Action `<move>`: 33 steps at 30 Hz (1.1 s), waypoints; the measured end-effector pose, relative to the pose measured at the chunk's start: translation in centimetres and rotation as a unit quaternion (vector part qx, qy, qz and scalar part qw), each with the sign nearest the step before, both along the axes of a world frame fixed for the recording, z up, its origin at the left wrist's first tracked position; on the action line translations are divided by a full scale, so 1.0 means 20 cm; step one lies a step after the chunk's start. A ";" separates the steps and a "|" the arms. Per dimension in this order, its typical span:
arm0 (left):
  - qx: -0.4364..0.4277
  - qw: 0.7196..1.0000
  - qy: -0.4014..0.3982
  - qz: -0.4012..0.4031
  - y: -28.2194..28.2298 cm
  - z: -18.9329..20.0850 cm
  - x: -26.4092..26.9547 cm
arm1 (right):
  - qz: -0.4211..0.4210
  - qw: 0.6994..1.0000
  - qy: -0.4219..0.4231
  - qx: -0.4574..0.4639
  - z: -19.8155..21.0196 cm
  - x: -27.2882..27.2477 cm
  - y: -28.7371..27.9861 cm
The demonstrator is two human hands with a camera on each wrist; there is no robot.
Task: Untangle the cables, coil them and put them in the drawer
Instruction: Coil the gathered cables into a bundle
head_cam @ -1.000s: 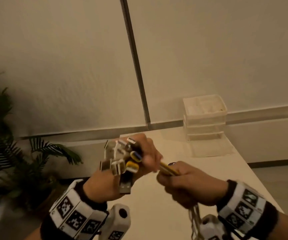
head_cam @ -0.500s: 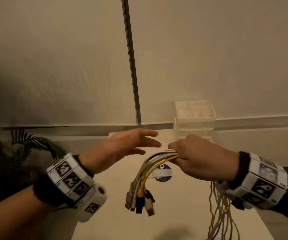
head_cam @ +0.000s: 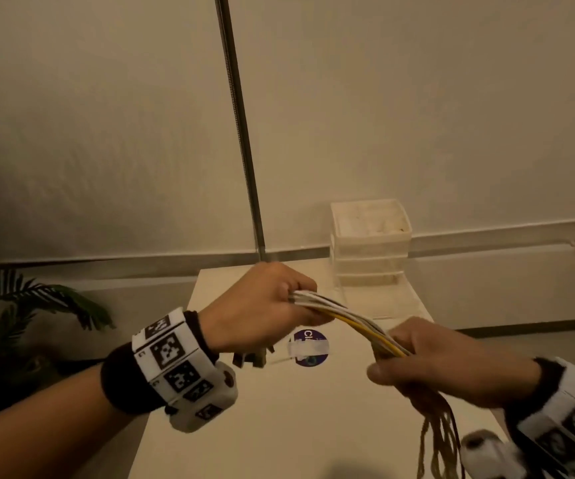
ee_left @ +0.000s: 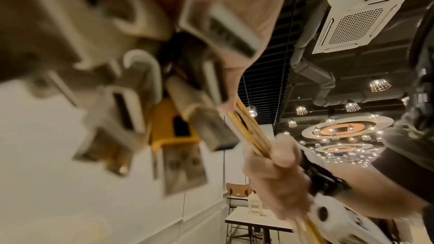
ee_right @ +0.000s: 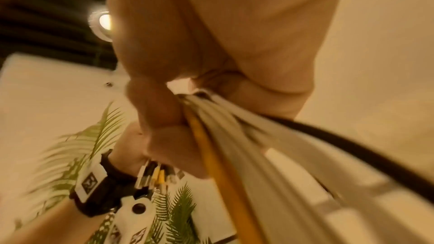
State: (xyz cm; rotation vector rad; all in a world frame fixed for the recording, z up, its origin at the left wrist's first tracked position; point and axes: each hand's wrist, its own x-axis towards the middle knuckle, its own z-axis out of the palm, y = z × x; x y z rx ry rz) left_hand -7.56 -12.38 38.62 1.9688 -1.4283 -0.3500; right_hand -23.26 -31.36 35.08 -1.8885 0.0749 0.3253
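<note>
A bundle of white, yellow and black cables stretches between both hands above the white table. My left hand grips the bundle near its plug ends; the plugs hang below that fist and fill the left wrist view, where a yellow plug stands out. My right hand grips the bundle lower right, and the loose cable tails dangle beneath it. In the right wrist view the cables run from the left hand toward the camera. A small translucent drawer unit stands at the table's far edge.
A round purple sticker lies on the table between the hands. A dark vertical pole runs up the wall behind. A leafy plant stands left of the table. The table's right edge drops off near my right wrist.
My left hand, open half a second ago, has closed round the plug end of the bundle. The right hand has dropped lower and to the right, drawing the cables taut.
</note>
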 end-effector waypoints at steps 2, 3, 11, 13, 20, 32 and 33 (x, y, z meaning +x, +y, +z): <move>0.000 1.000 -0.001 0.003 0.00 0.04 0.03 | 0.010 0.997 0.042 0.060 -0.09 -0.05 -0.03; -0.004 1.000 0.001 0.008 0.00 0.06 0.05 | 0.011 0.995 0.058 0.085 -0.13 -0.07 -0.05; -0.116 0.954 0.262 0.084 -0.03 0.06 0.18 | -0.020 0.981 0.087 0.173 -0.32 -0.16 -0.02; -0.126 0.954 0.266 0.061 -0.06 0.07 0.17 | -0.010 0.995 0.074 0.063 -0.31 -0.13 0.00; -0.181 0.882 0.422 0.106 -0.12 -0.08 0.15 | -0.004 0.980 0.033 0.195 -0.34 -0.09 -0.01; -0.238 0.889 0.385 0.062 -0.16 0.05 0.15 | -0.005 0.967 0.040 0.253 -0.27 0.09 0.01; -0.237 0.893 0.378 0.061 -0.15 0.06 0.16 | -0.012 0.964 0.057 0.261 -0.26 0.08 0.02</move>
